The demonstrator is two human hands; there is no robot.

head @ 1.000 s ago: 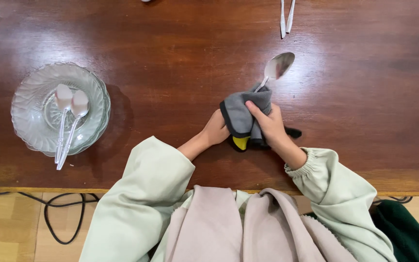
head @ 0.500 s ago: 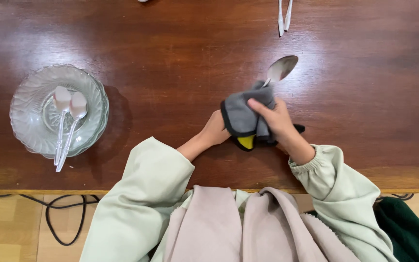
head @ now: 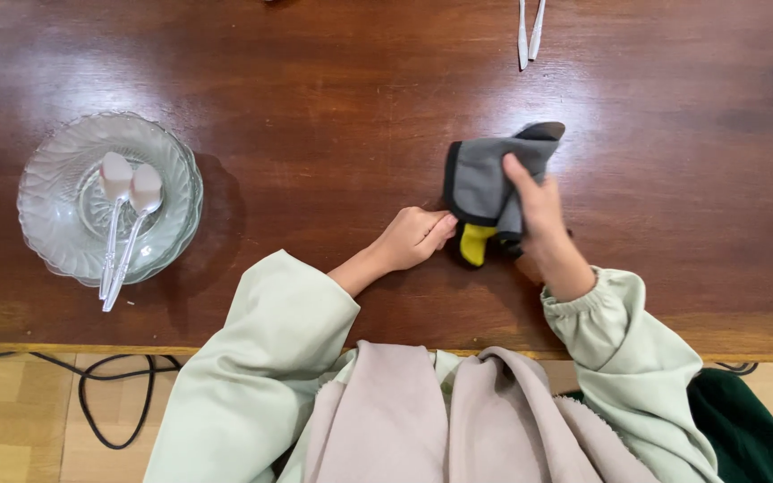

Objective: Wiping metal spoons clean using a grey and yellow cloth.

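My right hand (head: 539,213) grips a grey cloth (head: 483,177) with a black hem and a yellow tab, bunched above the brown wooden table (head: 315,107). The cloth is wrapped over a metal spoon, which is fully hidden under it. My left hand (head: 413,237) is pinched shut at the cloth's lower left edge, where the spoon's handle runs out of sight.
A clear glass dish (head: 51,246) at the table's left holds two spoons (head: 127,215) side by side. Two pale utensil handles (head: 530,31) lie at the far edge. A black cable (head: 109,394) lies on the floor at the left, and a dark green item (head: 744,429) at the right.
My right hand has slid the cloth up and to the right along the spoon, and the bowl that stuck out before is covered. My left hand has shifted slightly to the right.
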